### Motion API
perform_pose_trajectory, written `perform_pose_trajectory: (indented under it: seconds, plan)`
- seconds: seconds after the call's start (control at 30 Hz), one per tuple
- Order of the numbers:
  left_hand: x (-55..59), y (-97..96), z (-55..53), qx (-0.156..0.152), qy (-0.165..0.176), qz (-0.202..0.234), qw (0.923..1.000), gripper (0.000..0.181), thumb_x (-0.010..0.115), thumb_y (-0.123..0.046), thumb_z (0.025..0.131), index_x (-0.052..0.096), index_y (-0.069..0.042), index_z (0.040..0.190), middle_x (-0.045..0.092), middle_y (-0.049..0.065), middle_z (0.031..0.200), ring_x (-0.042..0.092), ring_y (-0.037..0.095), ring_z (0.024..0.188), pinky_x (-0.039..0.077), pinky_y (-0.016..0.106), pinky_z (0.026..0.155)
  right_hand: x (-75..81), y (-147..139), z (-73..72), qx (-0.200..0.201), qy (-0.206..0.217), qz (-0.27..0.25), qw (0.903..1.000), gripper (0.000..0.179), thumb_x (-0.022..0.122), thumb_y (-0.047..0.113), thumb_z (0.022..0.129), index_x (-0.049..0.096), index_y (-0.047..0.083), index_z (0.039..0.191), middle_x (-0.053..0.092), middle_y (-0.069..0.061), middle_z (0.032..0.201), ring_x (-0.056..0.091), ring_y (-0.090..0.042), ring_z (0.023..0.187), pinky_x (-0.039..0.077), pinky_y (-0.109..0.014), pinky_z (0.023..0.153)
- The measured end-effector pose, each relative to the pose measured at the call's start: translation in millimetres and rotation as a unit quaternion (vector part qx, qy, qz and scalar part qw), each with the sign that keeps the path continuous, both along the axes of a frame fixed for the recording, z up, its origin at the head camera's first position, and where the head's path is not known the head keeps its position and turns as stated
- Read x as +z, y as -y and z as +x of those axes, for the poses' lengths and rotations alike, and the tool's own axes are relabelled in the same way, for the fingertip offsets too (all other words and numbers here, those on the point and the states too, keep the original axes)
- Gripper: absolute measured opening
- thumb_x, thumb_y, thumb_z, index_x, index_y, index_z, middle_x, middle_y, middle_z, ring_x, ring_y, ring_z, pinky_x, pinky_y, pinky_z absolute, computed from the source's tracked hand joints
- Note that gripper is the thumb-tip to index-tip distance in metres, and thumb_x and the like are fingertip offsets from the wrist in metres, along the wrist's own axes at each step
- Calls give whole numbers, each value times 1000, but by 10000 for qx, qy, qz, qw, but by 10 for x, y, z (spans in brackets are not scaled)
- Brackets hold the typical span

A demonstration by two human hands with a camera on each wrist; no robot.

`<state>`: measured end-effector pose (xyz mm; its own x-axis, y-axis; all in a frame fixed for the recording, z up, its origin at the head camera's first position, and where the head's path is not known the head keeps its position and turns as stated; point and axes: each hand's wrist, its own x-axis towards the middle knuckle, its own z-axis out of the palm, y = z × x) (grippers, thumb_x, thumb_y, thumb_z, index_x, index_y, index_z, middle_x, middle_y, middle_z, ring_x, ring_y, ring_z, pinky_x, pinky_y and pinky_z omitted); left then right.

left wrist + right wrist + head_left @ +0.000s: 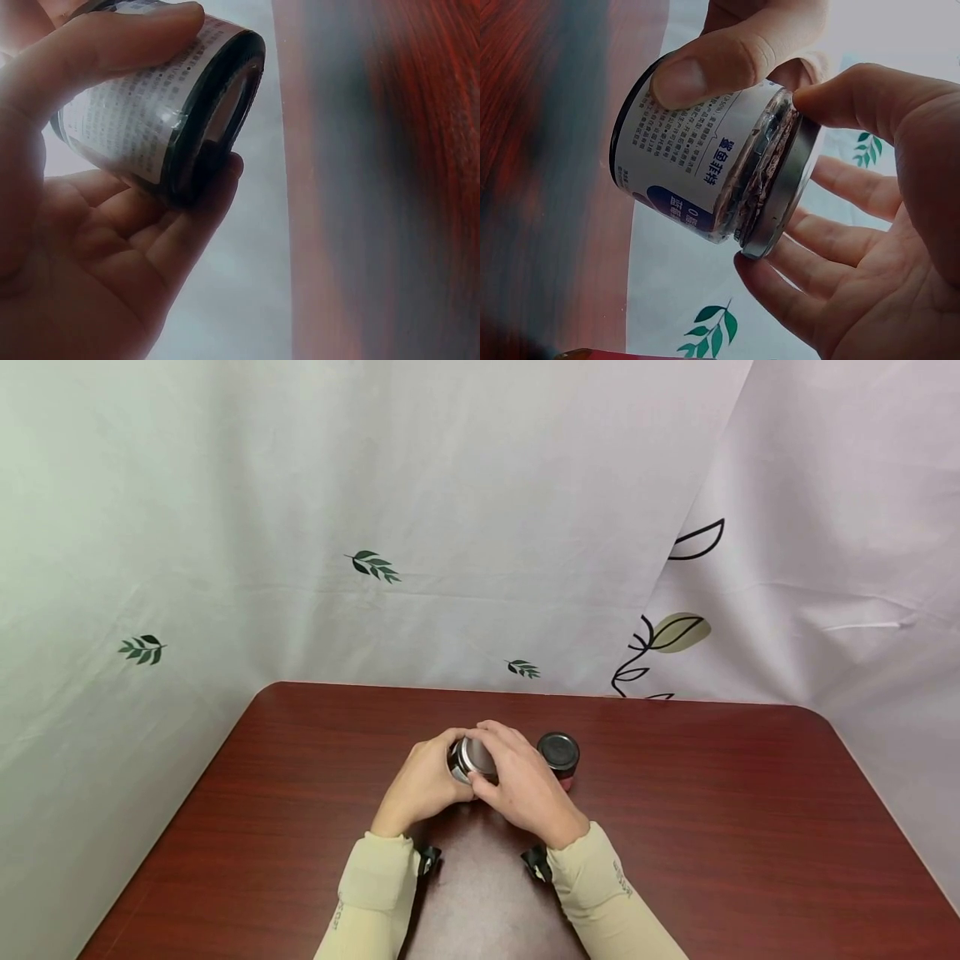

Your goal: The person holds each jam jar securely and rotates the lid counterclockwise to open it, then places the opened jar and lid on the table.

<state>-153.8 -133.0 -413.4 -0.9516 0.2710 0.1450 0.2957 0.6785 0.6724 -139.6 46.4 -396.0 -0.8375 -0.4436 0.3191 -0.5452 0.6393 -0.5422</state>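
Observation:
Between both hands is a glass jar [682, 161] with a white and blue printed label and a silver metal lid [784, 191]. My left hand [422, 782] grips the jar's body, its thumb across the label and fingers beneath. Thumb and fingertips of my right hand [522, 782] hold the lid around its rim. In the right wrist view the jar is tilted, lid toward the right palm. Its dark-edged base shows in the left wrist view, raised from the tabletop. Just beyond the right hand stands a second jar [558, 752] with a black lid and reddish lower part.
The dark red wooden table [712, 827] has rounded far corners. Behind it hangs a pale curtain [465, 510] with leaf prints. Both forearms, in light yellow sleeves [378, 877], rest over the table's near part, with black straps at the wrists.

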Motion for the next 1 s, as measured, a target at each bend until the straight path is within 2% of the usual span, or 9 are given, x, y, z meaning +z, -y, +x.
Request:
perform_pose_trajectory:
  seconds: [0.27,0.57,1.0]
  plan:
    - [-3,2,0,-33,-73,39,10000,68,87,-11,67,61,-5,130,69,6,113,66,18,96,54,35,84,-4,2,-4,40,-126,-103,9999,46,72,15,87,63,7,132,56,-11,138,52,-30,128,46,-44,101]
    - [-11,12,-1,-51,-155,14,9999,67,88,-12,67,62,-7,128,69,4,112,67,16,94,54,34,84,-12,3,-7,40,-149,-167,9997,47,71,14,85,64,7,131,56,-11,138,52,-29,127,46,-43,101]
    - [-40,12,-2,-26,54,120,9999,72,89,-16,69,59,-6,134,68,6,115,66,17,97,53,36,85,-9,-1,-7,-21,-174,-293,9994,48,73,14,84,63,8,131,56,-9,137,53,-27,124,49,-41,96]
